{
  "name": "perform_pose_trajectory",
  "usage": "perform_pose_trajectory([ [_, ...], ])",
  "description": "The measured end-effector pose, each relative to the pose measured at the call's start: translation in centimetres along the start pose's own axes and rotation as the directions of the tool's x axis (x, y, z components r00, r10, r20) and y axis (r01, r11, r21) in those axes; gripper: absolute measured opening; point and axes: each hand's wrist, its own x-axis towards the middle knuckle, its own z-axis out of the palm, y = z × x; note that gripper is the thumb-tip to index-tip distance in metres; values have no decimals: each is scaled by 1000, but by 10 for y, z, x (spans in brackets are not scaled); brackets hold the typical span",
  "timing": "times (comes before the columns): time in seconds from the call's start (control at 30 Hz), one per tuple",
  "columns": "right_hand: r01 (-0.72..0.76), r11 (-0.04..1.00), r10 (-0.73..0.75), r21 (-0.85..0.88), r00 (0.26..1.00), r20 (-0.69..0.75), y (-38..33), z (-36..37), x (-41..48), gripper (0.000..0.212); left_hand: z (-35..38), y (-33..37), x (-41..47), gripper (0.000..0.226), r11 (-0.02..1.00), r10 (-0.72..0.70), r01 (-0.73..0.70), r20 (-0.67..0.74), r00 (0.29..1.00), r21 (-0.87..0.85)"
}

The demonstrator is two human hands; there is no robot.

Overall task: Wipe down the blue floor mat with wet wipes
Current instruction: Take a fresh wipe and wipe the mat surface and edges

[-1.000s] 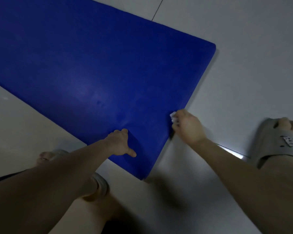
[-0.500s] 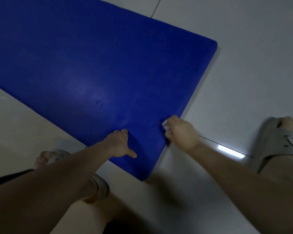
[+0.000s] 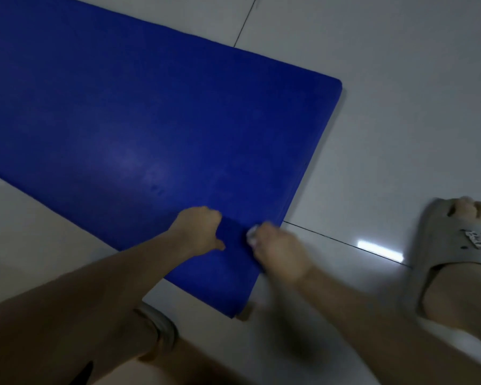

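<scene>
**Right hand (image 3: 281,254) moves down the mat's end edge towards the near corner**

Since the earlier frame, the right hand has travelled along the short end of the blue floor mat (image 3: 150,120) towards the person. It now sits close to the left hand (image 3: 199,232), with only a narrow strip of mat between them. The left hand has kept its place.

Right hand: fingers are curled round a small white wet wipe (image 3: 252,235), which shows at the fingertips and touches the mat just inside its end edge. The hand is motion-blurred, so the exact finger layout is unclear.

Left hand: it rests on the mat near the long edge, with the thumb stuck out to the right. The fingers are hidden beyond the knuckles, so I cannot tell how far they are bent. It holds nothing that I can see.

Mat: it lies flat on the pale tiled floor (image 3: 400,107) and runs from the upper left down to its near corner between the person's legs. A faint sheen shows on its middle.

Surroundings: a grey slipper (image 3: 453,245) is on the right foot, on the tiles well to the right of the mat. A second slipper (image 3: 164,329) shows partly beneath the left forearm. A bright light reflection (image 3: 381,250) lies on the floor between the right hand and the right foot.
</scene>
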Motion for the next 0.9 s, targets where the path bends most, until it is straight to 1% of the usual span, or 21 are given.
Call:
perform_pose_trajectory([
  [0.03,-116,993,113,-20,986,-124,24,-7,15,14,-10,3,7,55,999,33,-34,-45,998,-9],
  [0.07,-209,978,203,-18,963,-175,46,-14,28,20,-18,6,15,59,998,55,-56,-69,996,-19],
  [0.1,-261,965,253,-20,951,-176,62,-20,38,24,-26,9,23,65,998,64,-66,-75,995,-20],
  [0.17,-346,938,341,13,917,-208,68,-26,49,22,-36,13,40,75,998,51,-52,-48,998,-27],
  [0.23,-427,902,430,68,868,-250,51,-21,43,15,-45,16,56,86,997,36,-34,33,999,-65],
  [0.27,-411,906,423,100,879,-220,36,-12,29,13,-48,18,63,93,997,37,-31,79,996,-72],
  [0.3,-354,927,371,125,914,-166,16,-3,14,14,-50,18,68,98,998,41,-35,111,993,-59],
  [0.37,-173,973,181,152,983,-40,-20,14,-19,20,-51,17,74,106,999,45,-41,141,989,-30],
  [0.4,-99,986,102,137,995,-11,-25,19,-28,20,-49,17,75,108,999,42,-38,148,988,-31],
  [0.43,-63,990,63,125,998,1,-21,19,-27,20,-47,17,75,108,999,39,-35,150,988,-32],
  [0.47,-76,991,79,108,997,-23,-10,15,-19,20,-47,18,77,108,999,40,-37,149,988,-23],
  [0.5,-132,989,138,72,987,-81,8,11,-6,21,-48,19,79,108,999,40,-39,152,988,-7],
  [0.57,-303,952,302,31,926,-227,53,-6,27,19,-51,22,82,109,999,33,-34,170,985,1],
  [0.6,-363,931,358,31,896,-262,74,-18,43,18,-51,22,83,109,1000,30,-29,170,985,-5],
  [0.67,-440,898,430,27,860,-276,101,-33,69,19,-50,21,82,110,999,31,-26,175,984,-31],
  [0.77,-534,833,553,148,788,-270,94,-33,75,21,-46,18,82,109,998,36,-29,170,985,-47],
  [0.8,-537,823,568,184,786,-246,82,-26,64,19,-46,18,83,108,998,38,-28,173,984,-57],
  [0.83,-508,837,544,202,815,-202,64,-17,49,17,-47,18,83,107,997,40,-28,175,984,-66],
  [0.9,-379,905,399,194,914,-70,15,-2,15,18,-48,19,83,107,997,40,-28,175,984,-74],
])
